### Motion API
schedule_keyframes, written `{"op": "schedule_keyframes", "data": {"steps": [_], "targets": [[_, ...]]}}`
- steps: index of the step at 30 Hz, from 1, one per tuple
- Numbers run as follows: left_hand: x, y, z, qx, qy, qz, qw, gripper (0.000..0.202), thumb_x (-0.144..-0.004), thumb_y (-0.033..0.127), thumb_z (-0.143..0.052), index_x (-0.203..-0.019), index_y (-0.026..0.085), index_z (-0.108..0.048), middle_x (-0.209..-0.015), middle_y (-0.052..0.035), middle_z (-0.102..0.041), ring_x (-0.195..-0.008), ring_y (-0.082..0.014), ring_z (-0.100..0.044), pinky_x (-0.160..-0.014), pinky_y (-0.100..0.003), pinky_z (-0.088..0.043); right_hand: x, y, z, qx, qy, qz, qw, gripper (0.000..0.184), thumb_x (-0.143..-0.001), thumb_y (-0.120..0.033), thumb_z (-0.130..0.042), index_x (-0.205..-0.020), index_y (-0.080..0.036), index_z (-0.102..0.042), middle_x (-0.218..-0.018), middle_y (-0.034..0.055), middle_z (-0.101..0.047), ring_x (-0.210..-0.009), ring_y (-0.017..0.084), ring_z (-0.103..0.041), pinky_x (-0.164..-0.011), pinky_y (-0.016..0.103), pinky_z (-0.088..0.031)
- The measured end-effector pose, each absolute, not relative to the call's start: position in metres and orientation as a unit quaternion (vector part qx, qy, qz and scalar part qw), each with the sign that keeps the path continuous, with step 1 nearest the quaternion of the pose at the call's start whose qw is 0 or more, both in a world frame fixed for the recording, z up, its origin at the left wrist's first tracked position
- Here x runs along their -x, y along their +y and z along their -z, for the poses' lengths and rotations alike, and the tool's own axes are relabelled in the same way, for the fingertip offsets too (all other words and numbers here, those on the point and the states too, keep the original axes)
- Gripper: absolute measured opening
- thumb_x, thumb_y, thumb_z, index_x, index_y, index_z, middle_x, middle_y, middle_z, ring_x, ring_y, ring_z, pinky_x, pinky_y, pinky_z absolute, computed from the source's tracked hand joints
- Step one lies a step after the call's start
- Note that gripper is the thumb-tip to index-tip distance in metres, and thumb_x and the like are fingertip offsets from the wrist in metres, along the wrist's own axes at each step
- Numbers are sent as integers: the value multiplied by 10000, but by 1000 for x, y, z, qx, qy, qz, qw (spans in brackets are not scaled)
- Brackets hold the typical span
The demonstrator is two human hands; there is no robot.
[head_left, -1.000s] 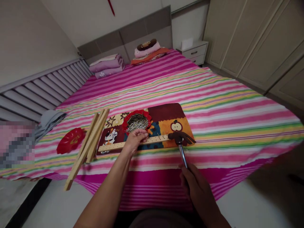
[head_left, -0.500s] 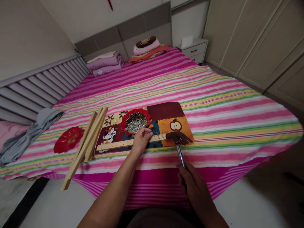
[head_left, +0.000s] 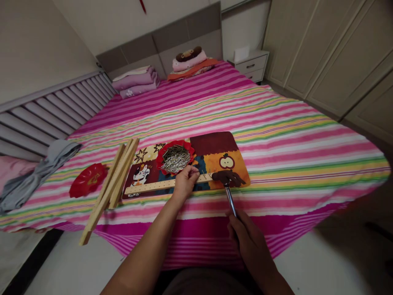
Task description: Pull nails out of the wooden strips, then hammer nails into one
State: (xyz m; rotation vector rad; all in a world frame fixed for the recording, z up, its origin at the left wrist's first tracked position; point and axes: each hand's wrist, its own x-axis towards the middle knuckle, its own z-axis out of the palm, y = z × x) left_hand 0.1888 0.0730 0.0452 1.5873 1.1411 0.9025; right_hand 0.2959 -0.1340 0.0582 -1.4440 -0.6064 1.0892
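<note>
A pale wooden strip (head_left: 153, 187) with a row of holes lies across a colourful cartoon mat (head_left: 215, 145) on the striped bed. My left hand (head_left: 186, 180) rests on the strip, fingers pinched together on something too small to make out. My right hand (head_left: 250, 241) is closed round the metal handle of a hammer (head_left: 227, 182), whose dark head sits at the strip's right end, close to a few upright nails. Just behind my left hand, a red dish (head_left: 175, 157) is piled with thin nails.
Several loose wooden strips (head_left: 112, 186) lie left of the mat and overhang the bed's edge. Further left are a second red dish (head_left: 87, 184) and grey cloth (head_left: 29, 180). Folded bedding (head_left: 138, 82) sits at the headboard, a nightstand (head_left: 250, 65) and wardrobes on the right.
My left hand has slid right along the strip towards the hammer head. The hammer and my right hand have shifted slightly left. The view has panned a little.
</note>
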Motion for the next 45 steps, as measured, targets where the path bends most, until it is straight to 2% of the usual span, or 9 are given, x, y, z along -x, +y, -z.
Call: {"op": "schedule_keyframes", "data": {"steps": [12, 17, 22, 26, 31, 39, 45], "targets": [[-187, 73, -43, -675, 480, -358, 432, 47, -693, 219, -626, -681, 190, -592, -579, 55, -571, -555, -99, -525, -555, -197, -408, -293, -134, -57, 613, -266, -478, 570, 323, -865, -517, -508, -722, -228, -493, -562, -54, -435, -462, 111, -392, -437, 246, -321], [-184, 71, -48, -691, 503, -336, 397, 97, -693, 184, -628, -789, 176, -613, -727, 10, -674, -659, -121, -626, -644, -222, -491, -293, -136, -57, 612, -263, -480, 570, 322, -860, -519, -513, -720, -229, -492, -569, -52, -442, -465, 111, -403, -430, 242, -320], [-164, 88, -68, -706, 571, -314, 278, 107, -778, 200, -567, -853, 184, -642, -817, -27, -695, -757, -165, -644, -756, -293, -499, -295, -135, -58, 608, -252, -478, 581, 326, -843, -518, -540, -700, -227, -498, -552, -53, -436, -491, 119, -415, -483, 244, -357], [-153, 112, -81, -719, 618, -272, 167, 150, -766, 141, -565, -853, 176, -681, -923, -87, -681, -923, -253, -628, -891, -391, -453, -295, -134, -54, 612, -255, -477, 577, 331, -834, -533, -542, -719, -223, -520, -561, -51, -441, -506, 121, -414, -499, 244, -355], [-157, 131, -79, -753, 613, -216, 109, 261, -763, 94, -535, -925, 193, -714, -1075, -105, -647, -1035, -269, -596, -931, -372, -439, -296, -133, -51, 624, -265, -470, 566, 312, -853, -509, -521, -732, -221, -525, -573, -49, -449, -532, 125, -431, -527, 246, -359], [-152, 130, -78, -778, 579, -216, 118, 173, -740, 106, -574, -739, 224, -700, -870, -60, -640, -864, -230, -606, -818, -316, -449, -297, -132, -53, 625, -279, -466, 561, 335, -865, -508, -510, -699, -218, -518, -576, -40, -446, -532, 127, -424, -526, 251, -359], [-143, 128, -84, -731, 563, -331, 197, 94, -695, 146, -639, -672, 231, -674, -790, -19, -646, -781, -194, -590, -780, -291, -437, -294, -134, -52, 613, -245, -492, 568, 333, -842, -540, -526, -726, -228, -508, -566, -43, -446, -499, 127, -415, -457, 248, -344]]}}
